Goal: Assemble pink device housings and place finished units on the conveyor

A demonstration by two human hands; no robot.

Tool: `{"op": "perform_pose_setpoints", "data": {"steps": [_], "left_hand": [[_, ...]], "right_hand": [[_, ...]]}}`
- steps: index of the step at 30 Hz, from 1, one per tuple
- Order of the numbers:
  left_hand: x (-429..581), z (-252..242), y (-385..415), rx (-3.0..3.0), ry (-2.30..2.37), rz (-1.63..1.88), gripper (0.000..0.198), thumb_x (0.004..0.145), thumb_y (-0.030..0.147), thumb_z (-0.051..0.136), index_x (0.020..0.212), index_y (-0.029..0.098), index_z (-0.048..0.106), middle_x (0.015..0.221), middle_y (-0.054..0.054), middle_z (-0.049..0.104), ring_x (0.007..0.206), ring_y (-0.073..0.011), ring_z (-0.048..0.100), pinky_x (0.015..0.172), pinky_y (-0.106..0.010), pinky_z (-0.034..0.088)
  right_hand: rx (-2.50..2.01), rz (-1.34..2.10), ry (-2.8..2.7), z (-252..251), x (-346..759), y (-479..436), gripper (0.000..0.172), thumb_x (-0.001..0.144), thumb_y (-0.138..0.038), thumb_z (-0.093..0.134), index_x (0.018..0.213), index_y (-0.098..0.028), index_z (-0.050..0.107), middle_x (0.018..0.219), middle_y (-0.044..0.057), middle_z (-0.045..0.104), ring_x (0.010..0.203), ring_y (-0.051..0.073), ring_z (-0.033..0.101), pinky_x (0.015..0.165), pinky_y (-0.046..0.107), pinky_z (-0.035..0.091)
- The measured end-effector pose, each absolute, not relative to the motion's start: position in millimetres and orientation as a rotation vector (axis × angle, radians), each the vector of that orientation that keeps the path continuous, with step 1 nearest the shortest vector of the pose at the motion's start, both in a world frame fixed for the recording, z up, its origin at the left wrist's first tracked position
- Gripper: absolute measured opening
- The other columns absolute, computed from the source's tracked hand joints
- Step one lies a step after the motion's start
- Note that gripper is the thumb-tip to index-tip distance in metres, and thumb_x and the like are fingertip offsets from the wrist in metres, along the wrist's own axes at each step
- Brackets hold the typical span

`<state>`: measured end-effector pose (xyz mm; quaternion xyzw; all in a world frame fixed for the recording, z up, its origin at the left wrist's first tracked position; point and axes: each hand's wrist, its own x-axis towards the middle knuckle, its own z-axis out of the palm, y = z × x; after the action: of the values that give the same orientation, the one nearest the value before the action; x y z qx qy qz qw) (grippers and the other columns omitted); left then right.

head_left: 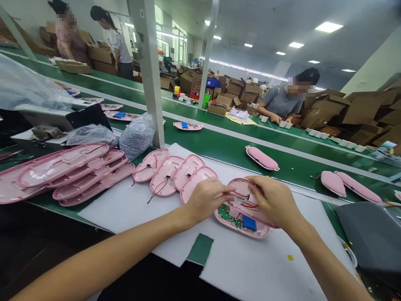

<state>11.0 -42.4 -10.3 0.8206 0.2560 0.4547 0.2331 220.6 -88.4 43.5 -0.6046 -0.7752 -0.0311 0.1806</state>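
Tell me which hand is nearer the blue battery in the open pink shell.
Right. The right hand grips the shell's upper half just above the blue battery; the left hand sits farther off at the shell's left end, beyond the green circuit board.

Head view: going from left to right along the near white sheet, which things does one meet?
Stacked pink shells → row of pink halves with red wires → left hand → open pink shell with green board → right hand → grey case.
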Motion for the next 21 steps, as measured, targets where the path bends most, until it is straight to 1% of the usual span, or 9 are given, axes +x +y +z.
{"op": "perform_pose_setpoints", "data": {"steps": [1, 3, 6, 8, 11, 13, 15, 18, 21], "left_hand": [[9, -10, -42, 2.206, 0.747, 1.292, 0.015, 0.084, 0.029, 0.068, 0.092, 0.018, 0.074, 0.077, -0.004, 0.069, 0.075, -0.0159, 0.059, 0.073, -0.03, 0.049], [6, -8, -41, 2.108, 0.799, 1.281, 0.009, 0.084, 0.026, 0.068, 0.086, 0.019, 0.073, 0.078, -0.003, 0.07, 0.076, -0.0162, 0.061, 0.072, -0.029, 0.049], [3, -4, -41, 2.097, 0.765, 1.179, 0.012, 0.089, 0.022, 0.06, 0.09, 0.019, 0.071, 0.084, -0.003, 0.07, 0.082, -0.0161, 0.061, 0.074, -0.029, 0.05], [4, -2, -42, 2.193, 0.755, 1.189, 0.015, 0.091, 0.023, 0.057, 0.092, 0.019, 0.071, 0.093, -0.005, 0.067, 0.09, -0.0174, 0.06, 0.082, -0.033, 0.05], [8, 0, -43, 2.385, 0.812, 1.228, 0.017, 0.091, 0.024, 0.055, 0.089, 0.02, 0.071, 0.115, -0.01, 0.058, 0.108, -0.0229, 0.053, 0.094, -0.042, 0.047], [10, 2, -44, 2.448, 0.826, 1.16, 0.017, 0.091, 0.022, 0.054, 0.087, 0.02, 0.071, 0.128, -0.01, 0.052, 0.118, -0.0263, 0.048, 0.1, -0.047, 0.043], [10, 4, -44, 2.401, 0.741, 1.031, 0.013, 0.088, 0.021, 0.059, 0.084, 0.02, 0.071, 0.133, -0.009, 0.049, 0.123, -0.0272, 0.046, 0.103, -0.047, 0.042], [10, 5, -44, 2.14, 0.633, 0.958, 0.008, 0.085, 0.02, 0.064, 0.083, 0.02, 0.072, 0.131, -0.008, 0.049, 0.124, -0.0238, 0.048, 0.106, -0.042, 0.042], [12, 2, -44, 1.957, 0.706, 1.128, 0.011, 0.086, 0.017, 0.06, 0.081, 0.017, 0.069, 0.124, -0.009, 0.054, 0.109, -0.0204, 0.058, 0.099, -0.039, 0.047]], "right_hand": [[-1.688, -0.103, -2.204, 43, 218, -88, 0.03, 0.096, -0.027, 0.037, 0.11, -0.026, 0.063, 0.102, 0.001, 0.07, 0.089, 0.019, 0.062, 0.069, 0.031, 0.04], [-1.663, -0.15, -2.233, 42, 215, -88, 0.03, 0.096, -0.026, 0.037, 0.112, -0.026, 0.063, 0.1, 0.001, 0.07, 0.088, 0.019, 0.061, 0.067, 0.031, 0.039], [-1.65, -0.229, -2.251, 42, 213, -92, 0.03, 0.096, -0.026, 0.037, 0.111, -0.026, 0.063, 0.095, 0.001, 0.07, 0.087, 0.019, 0.061, 0.064, 0.03, 0.038], [-1.634, -0.278, -2.26, 45, 211, -95, 0.03, 0.097, -0.027, 0.038, 0.11, -0.025, 0.064, 0.09, 0.001, 0.07, 0.083, 0.018, 0.061, 0.062, 0.03, 0.037], [-1.63, -0.395, -2.221, 48, 204, -98, 0.03, 0.097, -0.026, 0.039, 0.109, -0.024, 0.066, 0.083, 0.002, 0.069, 0.077, 0.017, 0.059, 0.06, 0.029, 0.035], [-1.651, -0.521, -2.139, 49, 200, -99, 0.031, 0.097, -0.025, 0.039, 0.109, -0.022, 0.067, 0.081, 0.003, 0.069, 0.076, 0.018, 0.059, 0.058, 0.029, 0.033], [-1.661, -0.604, -2.098, 49, 197, -99, 0.031, 0.097, -0.024, 0.039, 0.108, -0.02, 0.067, 0.08, 0.004, 0.069, 0.075, 0.018, 0.058, 0.057, 0.029, 0.032], [-1.63, -0.566, -2.167, 46, 197, -99, 0.029, 0.096, -0.023, 0.04, 0.108, -0.02, 0.067, 0.081, 0.003, 0.069, 0.076, 0.018, 0.059, 0.058, 0.029, 0.033], [-1.617, -0.459, -2.176, 44, 199, -100, 0.028, 0.096, -0.025, 0.041, 0.107, -0.022, 0.066, 0.087, 0.002, 0.071, 0.08, 0.018, 0.061, 0.06, 0.029, 0.035]]}}
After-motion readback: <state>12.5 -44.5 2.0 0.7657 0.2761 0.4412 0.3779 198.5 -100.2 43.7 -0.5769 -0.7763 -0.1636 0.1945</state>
